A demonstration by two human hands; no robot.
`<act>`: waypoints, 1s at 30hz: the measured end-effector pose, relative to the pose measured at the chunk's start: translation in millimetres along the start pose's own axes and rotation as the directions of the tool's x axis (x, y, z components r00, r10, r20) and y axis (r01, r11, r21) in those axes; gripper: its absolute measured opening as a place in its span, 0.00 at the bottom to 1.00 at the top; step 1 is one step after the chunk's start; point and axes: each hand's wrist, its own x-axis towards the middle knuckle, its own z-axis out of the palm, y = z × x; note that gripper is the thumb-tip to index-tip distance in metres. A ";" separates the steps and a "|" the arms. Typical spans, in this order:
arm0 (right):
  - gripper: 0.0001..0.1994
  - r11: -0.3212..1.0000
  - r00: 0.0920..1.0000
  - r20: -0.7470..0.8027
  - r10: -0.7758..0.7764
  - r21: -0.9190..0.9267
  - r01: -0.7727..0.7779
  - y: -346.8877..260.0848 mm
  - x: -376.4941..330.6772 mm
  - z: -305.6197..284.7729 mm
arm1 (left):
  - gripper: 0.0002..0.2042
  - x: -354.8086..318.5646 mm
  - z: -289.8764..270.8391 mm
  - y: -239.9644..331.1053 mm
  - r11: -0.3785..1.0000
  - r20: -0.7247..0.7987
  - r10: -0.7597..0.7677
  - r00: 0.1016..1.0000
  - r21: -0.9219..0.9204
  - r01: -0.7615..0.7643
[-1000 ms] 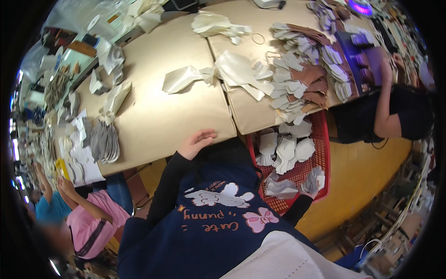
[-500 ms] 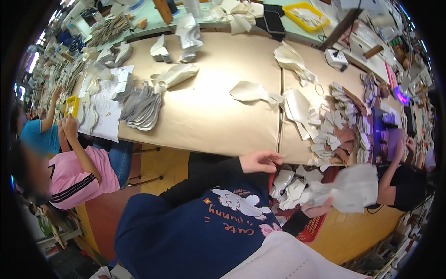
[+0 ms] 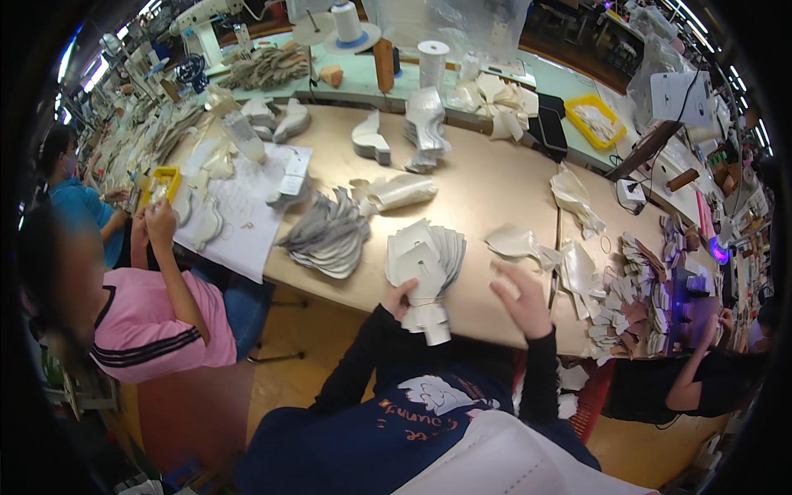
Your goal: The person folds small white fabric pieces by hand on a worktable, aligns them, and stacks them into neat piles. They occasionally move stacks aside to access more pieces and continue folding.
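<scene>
1. Head view, from where I stand: the broad tan table [image 3: 487, 191] fills the middle of the frame, its near edge running just in front of the person's body.

2. Right of centre, toward the frame's right edge, lies a loose pile of brown and pale pieces [image 3: 631, 289], well apart from both hands.

3. Left of centre sits a fanned grey stack [image 3: 330, 239], untouched.

4. At the centre of the frame is the bundle of pale flat pieces [image 3: 426, 264], wide and fanned at the top, narrow at the bottom, near the table's edge. I can't tell whether it rests on the table or hangs just above. It looks light to me, each piece thin and bendable, the lot together fairly firm. The faces may slide over one another at the fanned end, and I'd expect creases sooner than breakage. I'd take hold at the narrow waist.

5. Just right of it, the right hand [image 3: 521, 299] has its fingers spread, holding nothing, near a crumpled cream piece [image 3: 520, 242].

6. The left hand [image 3: 398, 301] pinches the bundle's left edge at that waist, thumb on top; its other fingers are mostly hidden.

7. Smallest, a thin band [image 3: 426, 302] seems to go around the waist, which should keep the pieces together.
</scene>
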 end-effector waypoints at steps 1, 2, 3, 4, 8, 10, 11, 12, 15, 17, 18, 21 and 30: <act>0.19 0.993 0.993 -0.046 -0.113 -0.035 0.112 3.9 25.5 -0.1 | 0.31 4.3 -5.8 -1.2 0.999 0.006 0.030 1.000 -0.044 -0.030; 0.21 0.979 0.999 -0.049 -0.016 0.204 0.025 10.4 52.2 3.4 | 0.30 11.4 -7.3 -6.5 0.986 0.008 0.104 0.995 -0.132 -0.102; 0.23 0.896 0.999 -0.050 0.003 0.443 0.019 19.4 80.4 8.5 | 0.30 15.5 -10.9 -10.2 0.976 0.014 0.078 0.997 -0.204 -0.074; 0.25 0.764 0.987 -0.045 0.154 0.638 -0.090 30.7 109.5 15.6 | 0.29 19.5 -13.4 -13.8 0.979 0.002 0.105 0.994 -0.178 -0.103; 0.38 0.553 0.882 0.032 0.470 0.768 -0.323 86.9 235.2 67.8 | 0.30 28.5 -22.8 -19.7 0.976 0.014 0.085 0.996 -0.203 -0.081; 0.43 0.519 0.803 0.078 0.591 0.725 -0.453 110.2 283.8 93.9 | 0.30 29.3 -25.1 -20.0 0.975 0.024 0.069 0.997 -0.212 -0.062; 0.42 0.501 0.754 0.075 0.652 0.704 -0.504 116.6 306.1 105.5 | 0.30 29.7 -25.7 -19.5 0.970 0.039 0.065 0.997 -0.236 -0.054; 0.42 0.478 0.701 0.072 0.709 0.682 -0.553 120.0 324.3 112.4 | 0.30 29.6 -25.7 -19.5 0.972 0.045 0.064 0.997 -0.229 -0.052; 0.53 0.500 0.690 0.185 0.700 0.563 -0.658 112.3 353.4 123.5 | 0.31 29.4 -23.9 -19.8 0.970 0.062 0.102 0.993 -0.227 -0.085; 0.47 0.559 0.727 0.333 0.600 0.475 -0.679 96.6 361.5 126.4 | 0.32 29.5 -22.3 -20.5 0.969 0.055 0.108 0.993 -0.227 -0.093; 0.43 0.583 0.740 0.391 0.547 0.457 -0.672 88.2 362.4 129.1 | 0.32 29.7 -21.4 -20.4 0.968 0.055 0.119 0.991 -0.230 -0.103; 0.29 0.484 0.714 0.442 0.543 0.531 -0.696 70.8 364.3 134.4 | 0.32 29.1 -20.1 -20.7 0.965 0.071 0.114 0.991 -0.246 -0.093; 0.22 0.107 0.682 0.504 0.529 0.758 -0.643 83.6 381.8 142.7 | 0.32 30.4 -23.6 -22.9 0.975 0.051 0.129 0.990 -0.188 -0.117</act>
